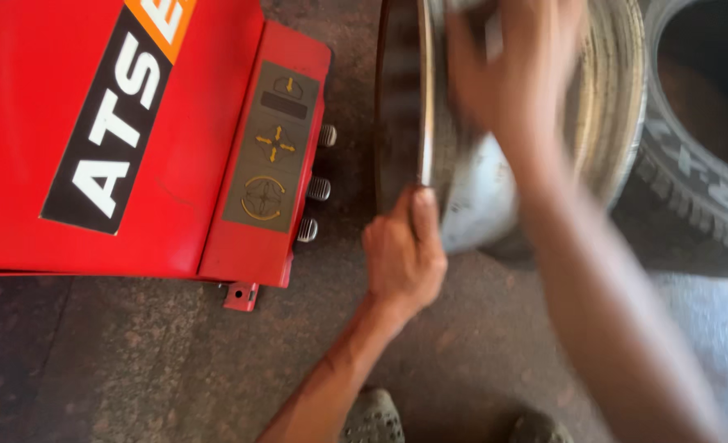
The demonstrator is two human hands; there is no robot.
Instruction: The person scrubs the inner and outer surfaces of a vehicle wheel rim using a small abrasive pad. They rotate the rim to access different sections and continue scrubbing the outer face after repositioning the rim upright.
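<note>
We are looking down from a head-worn camera at two bare hands working on a bare metal wheel rim (462,189) standing on edge on a concrete floor (134,361). The left hand (403,250) is closing its fingers and thumb tightly around the near lower edge of the rim, with the thumb lying up along the bright flange. The right hand (507,70) is reaching across to the upper part of the rim and is resting against it; it is blurred by motion, so we cannot tell how far its fingers are curling or whether it is truly gripping.

The rim is standing upright, just right of the middle of the view. Its flange edge is running as a thin bright line from the top of the frame down to the left hand. Its barrel is stretching away to the right, so its axle line is lying level, pointing left to right.

Just beyond the rim to the right, a black tyre (700,156) with chunky tread is lying against or just beside it. To the left, apart from the rim, a red machine housing (93,123) is sitting on the floor, carrying a grey control panel (272,148) with yellow arrow symbols and three ribbed metal pedals (316,189) along its side. At the bottom edge, we are seeing the toes of two dusty shoes (376,418).
</note>
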